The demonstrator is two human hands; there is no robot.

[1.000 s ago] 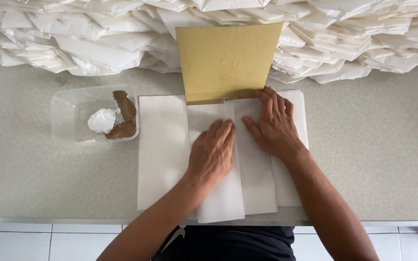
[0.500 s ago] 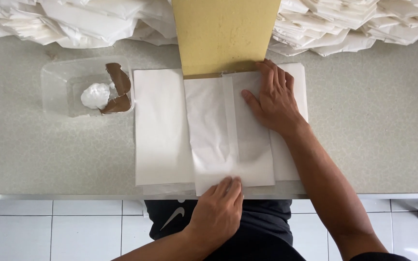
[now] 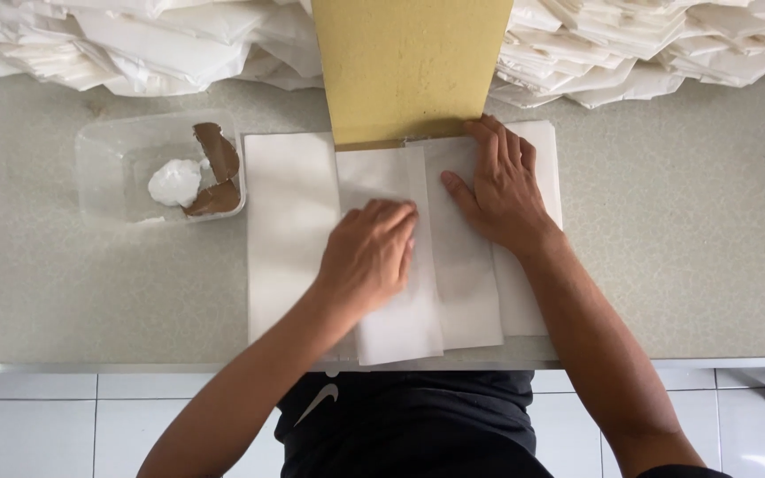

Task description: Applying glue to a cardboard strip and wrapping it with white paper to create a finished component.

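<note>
A white sheet of paper (image 3: 289, 230) lies flat on the speckled counter (image 3: 683, 248), its two side flaps folded over a yellow-tan cardboard template (image 3: 409, 66) that sticks out at the far end. My left hand (image 3: 367, 257) presses palm down on the folded left flap (image 3: 391, 310), fingers curled toward the centre seam. My right hand (image 3: 498, 186) lies flat on the right flap (image 3: 467, 292), fingers spread, fingertips near the cardboard's lower edge. Neither hand grips anything.
A clear plastic tub (image 3: 121, 173) with a blob of white paste (image 3: 174, 181) and a brown scraper (image 3: 216, 168) stands left of the paper. Heaps of folded white paper (image 3: 135, 44) fill the back of the counter. White floor tiles (image 3: 37, 425) show below the front edge.
My left hand has come back up from the counter's front edge onto the middle of the folded flap. The right hand stays in place.
</note>
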